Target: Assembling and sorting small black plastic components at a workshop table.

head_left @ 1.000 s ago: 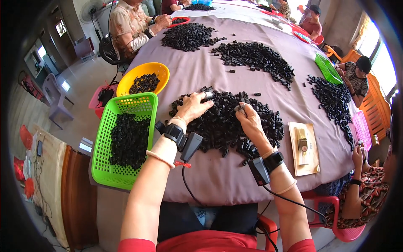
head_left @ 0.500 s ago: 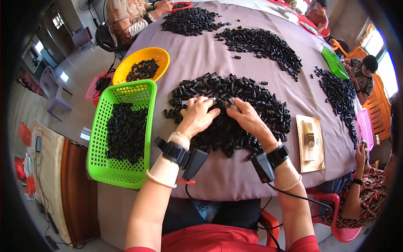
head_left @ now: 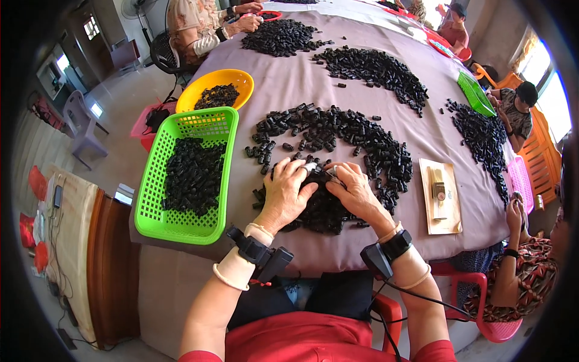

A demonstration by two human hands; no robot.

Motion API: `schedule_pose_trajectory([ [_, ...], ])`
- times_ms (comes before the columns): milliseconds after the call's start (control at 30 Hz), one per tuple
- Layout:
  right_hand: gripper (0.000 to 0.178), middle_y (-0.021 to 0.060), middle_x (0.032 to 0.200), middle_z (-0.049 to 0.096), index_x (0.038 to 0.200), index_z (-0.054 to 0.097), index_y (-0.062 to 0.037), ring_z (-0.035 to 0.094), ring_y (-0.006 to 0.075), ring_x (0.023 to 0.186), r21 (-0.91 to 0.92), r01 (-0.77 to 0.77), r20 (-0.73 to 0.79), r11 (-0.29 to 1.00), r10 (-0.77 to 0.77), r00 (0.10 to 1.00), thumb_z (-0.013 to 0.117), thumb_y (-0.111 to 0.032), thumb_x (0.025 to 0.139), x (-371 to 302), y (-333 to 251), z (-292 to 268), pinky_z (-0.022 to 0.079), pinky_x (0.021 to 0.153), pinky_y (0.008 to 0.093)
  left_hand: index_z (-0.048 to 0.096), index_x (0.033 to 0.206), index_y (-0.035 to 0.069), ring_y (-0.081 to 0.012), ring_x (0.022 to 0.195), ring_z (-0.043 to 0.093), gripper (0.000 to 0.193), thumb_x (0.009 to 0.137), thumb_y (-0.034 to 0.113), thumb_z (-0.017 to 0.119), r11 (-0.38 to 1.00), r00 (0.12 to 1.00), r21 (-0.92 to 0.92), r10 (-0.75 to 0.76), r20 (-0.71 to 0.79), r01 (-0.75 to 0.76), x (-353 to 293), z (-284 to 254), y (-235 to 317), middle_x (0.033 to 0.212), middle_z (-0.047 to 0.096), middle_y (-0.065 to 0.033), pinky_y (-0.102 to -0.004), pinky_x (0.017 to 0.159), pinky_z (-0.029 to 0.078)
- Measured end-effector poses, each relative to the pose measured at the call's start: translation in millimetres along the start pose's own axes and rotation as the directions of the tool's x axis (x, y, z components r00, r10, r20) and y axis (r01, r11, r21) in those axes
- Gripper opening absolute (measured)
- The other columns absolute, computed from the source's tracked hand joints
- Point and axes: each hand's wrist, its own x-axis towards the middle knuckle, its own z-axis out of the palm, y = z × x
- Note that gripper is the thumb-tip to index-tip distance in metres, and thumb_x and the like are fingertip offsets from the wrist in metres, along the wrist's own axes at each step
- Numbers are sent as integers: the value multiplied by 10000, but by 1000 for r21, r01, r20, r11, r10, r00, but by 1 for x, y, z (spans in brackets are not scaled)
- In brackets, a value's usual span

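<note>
A heap of small black cylindrical parts (head_left: pixel 389 154) lies on the cloth before me. My left hand (head_left: pixel 284 192) rests on its near portion, palm down, thumb spread away from the fingers. Facing it, my right hand (head_left: pixel 357 188) bends its fingers over the parts from the other side. Whitish wraps show on some fingertips of both hands. A clump of the same parts (head_left: pixel 322 211) sits between and below my hands. Neither hand shows a single part clearly gripped; the fingertips are partly hidden among the pieces.
Left of the heap stand a green basket (head_left: pixel 145 208) and a yellow bowl (head_left: pixel 244 90), both holding black parts. At right lies a dial gauge (head_left: pixel 440 196) on a tan pad (head_left: pixel 449 223). More black heaps (head_left: pixel 377 75) lie farther off. Other people (head_left: pixel 522 108) sit around the table.
Both hands have drawn toward me, raking parts nearer. A patch of bare cloth has opened in the heap's middle beyond my fingers. The whole view has shifted slightly.
</note>
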Motion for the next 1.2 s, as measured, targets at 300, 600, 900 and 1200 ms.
schedule_pose_trajectory([
  [300,203,99,1011,566,901,555,-22,476,287,1009,-22,68,-98,997,-70,993,594,-150,748,-29,7,-12,348,875,399,535,1171,154,-258,1201,361,415,797,326,589,999,998,34,36,45,-37,-17,2,19,1239,468,-54,-494,952,245],
  [600,258,-32,873,569,1066,568,-37,490,54,840,500,-194,-14,844,231,973,554,-99,816,-46,9,-28,374,818,232,589,1044,26,-295,1058,491,278,799,157,602,947,985,-321,-62,-163,7,-10,-3,-8,1106,536,-158,-344,924,376],
  [900,132,-22,839,592,943,599,-34,481,33,729,713,35,-400,700,365,841,527,-126,880,-54,-15,-37,396,693,182,626,916,39,-71,601,520,127,800,70,585,841,953,-484,-300,-44,242,-34,-33,4,710,578,-1,-220,535,424],
  [1200,118,19,815,601,953,557,-42,486,48,654,841,-43,-207,540,394,895,520,-131,886,-103,-53,-16,415,632,194,635,894,38,-47,606,459,201,702,-22,629,851,947,-454,-140,290,264,-86,-31,42,707,455,14,-203,549,402],
])
